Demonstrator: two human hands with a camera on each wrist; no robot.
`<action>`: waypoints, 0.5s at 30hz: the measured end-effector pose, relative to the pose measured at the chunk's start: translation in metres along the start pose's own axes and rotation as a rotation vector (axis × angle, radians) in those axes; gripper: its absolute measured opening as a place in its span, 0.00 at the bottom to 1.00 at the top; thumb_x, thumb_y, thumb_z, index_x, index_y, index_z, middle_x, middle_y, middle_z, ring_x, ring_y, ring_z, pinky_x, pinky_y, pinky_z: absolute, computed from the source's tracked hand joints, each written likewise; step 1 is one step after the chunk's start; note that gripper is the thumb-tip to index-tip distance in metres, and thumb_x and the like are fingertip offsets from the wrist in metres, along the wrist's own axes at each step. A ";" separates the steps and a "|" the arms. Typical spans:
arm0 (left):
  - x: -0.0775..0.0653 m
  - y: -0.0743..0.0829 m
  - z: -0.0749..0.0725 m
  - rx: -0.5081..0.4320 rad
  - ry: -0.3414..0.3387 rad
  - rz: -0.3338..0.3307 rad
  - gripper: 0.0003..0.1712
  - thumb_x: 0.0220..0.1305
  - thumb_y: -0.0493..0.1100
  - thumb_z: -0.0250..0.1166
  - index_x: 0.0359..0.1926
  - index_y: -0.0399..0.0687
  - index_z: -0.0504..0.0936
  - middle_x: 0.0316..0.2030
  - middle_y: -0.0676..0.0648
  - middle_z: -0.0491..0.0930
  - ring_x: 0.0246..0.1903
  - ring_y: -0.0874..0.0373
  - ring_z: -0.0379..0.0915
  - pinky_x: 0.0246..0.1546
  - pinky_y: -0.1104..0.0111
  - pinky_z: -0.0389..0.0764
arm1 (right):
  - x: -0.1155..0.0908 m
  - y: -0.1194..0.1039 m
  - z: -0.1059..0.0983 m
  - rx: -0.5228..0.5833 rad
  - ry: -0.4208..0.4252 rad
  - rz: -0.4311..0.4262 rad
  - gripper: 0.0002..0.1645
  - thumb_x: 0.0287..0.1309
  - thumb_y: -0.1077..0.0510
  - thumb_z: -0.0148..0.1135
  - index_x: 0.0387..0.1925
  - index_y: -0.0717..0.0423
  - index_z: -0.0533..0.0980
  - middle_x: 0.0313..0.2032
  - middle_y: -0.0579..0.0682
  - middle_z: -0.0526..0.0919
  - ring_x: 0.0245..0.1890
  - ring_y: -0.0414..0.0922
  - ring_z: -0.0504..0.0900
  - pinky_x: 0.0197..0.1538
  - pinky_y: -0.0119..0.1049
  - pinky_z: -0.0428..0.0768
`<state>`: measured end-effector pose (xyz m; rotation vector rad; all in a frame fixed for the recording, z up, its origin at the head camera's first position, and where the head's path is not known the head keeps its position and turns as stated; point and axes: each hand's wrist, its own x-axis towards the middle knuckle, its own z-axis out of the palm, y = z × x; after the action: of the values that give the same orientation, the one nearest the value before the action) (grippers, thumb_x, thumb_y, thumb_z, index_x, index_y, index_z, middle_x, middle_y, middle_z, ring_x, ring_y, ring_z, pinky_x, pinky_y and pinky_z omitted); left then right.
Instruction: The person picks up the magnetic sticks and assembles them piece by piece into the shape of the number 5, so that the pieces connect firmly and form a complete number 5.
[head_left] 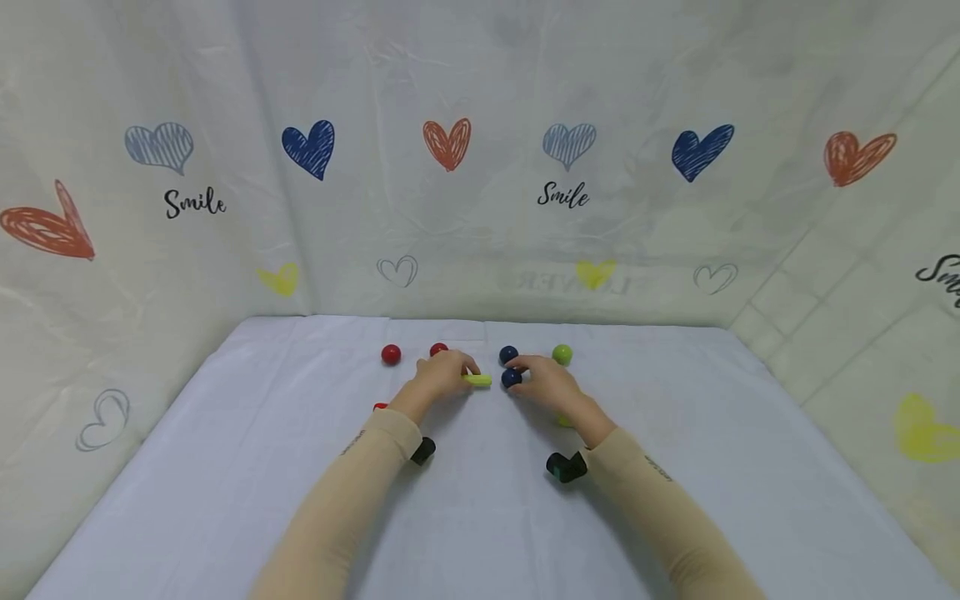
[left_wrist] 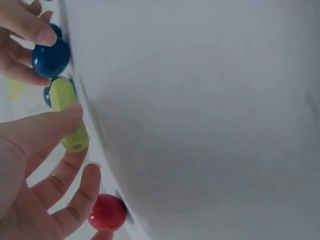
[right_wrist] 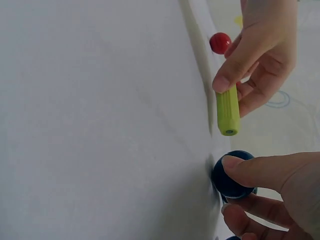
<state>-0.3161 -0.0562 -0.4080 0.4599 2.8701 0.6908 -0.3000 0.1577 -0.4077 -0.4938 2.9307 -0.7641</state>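
My left hand [head_left: 444, 372] pinches a yellow-green ribbed cylinder [left_wrist: 76, 134] between thumb and fingers, and a small hole shows in its end. In my right hand [head_left: 551, 383] is a dark blue ball [right_wrist: 231, 182], gripped by thumb and fingertips near the tabletop. The cylinder [head_left: 478, 380] points toward that ball, with a gap between them in the head view. Another dark blue ball [head_left: 508, 354] lies just behind the held one. A red ball [head_left: 438, 348] is partly hidden behind my left hand; it also shows beyond the fingers in the left wrist view.
On the white-covered table [head_left: 480, 517], a second red ball [head_left: 391, 355] lies at the back left and a green ball [head_left: 562, 354] at the back right. A red piece [head_left: 381, 407] and a yellow-green piece [head_left: 564, 421] are mostly hidden by my wrists. A printed curtain [head_left: 480, 225] stands behind.
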 end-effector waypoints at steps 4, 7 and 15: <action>0.001 0.000 0.001 -0.007 -0.005 0.000 0.16 0.64 0.39 0.72 0.53 0.50 0.88 0.44 0.48 0.83 0.49 0.52 0.77 0.57 0.42 0.67 | 0.002 -0.002 0.001 -0.004 0.005 0.011 0.25 0.61 0.61 0.72 0.60 0.57 0.80 0.55 0.58 0.84 0.58 0.56 0.80 0.59 0.53 0.76; 0.002 0.000 0.002 -0.020 -0.010 0.000 0.16 0.65 0.39 0.72 0.54 0.50 0.87 0.45 0.48 0.84 0.49 0.51 0.76 0.57 0.42 0.66 | 0.003 -0.003 0.002 0.002 0.017 0.009 0.25 0.61 0.61 0.72 0.60 0.57 0.81 0.54 0.58 0.84 0.58 0.56 0.80 0.59 0.53 0.76; 0.004 0.002 0.003 -0.041 -0.007 -0.002 0.16 0.65 0.40 0.72 0.53 0.50 0.88 0.43 0.48 0.83 0.47 0.52 0.76 0.58 0.39 0.64 | 0.004 -0.005 0.002 0.004 0.024 0.006 0.25 0.61 0.59 0.73 0.60 0.56 0.80 0.54 0.59 0.84 0.57 0.56 0.80 0.58 0.53 0.77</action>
<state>-0.3188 -0.0524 -0.4101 0.4531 2.8436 0.7446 -0.3018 0.1516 -0.4076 -0.4781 2.9508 -0.7802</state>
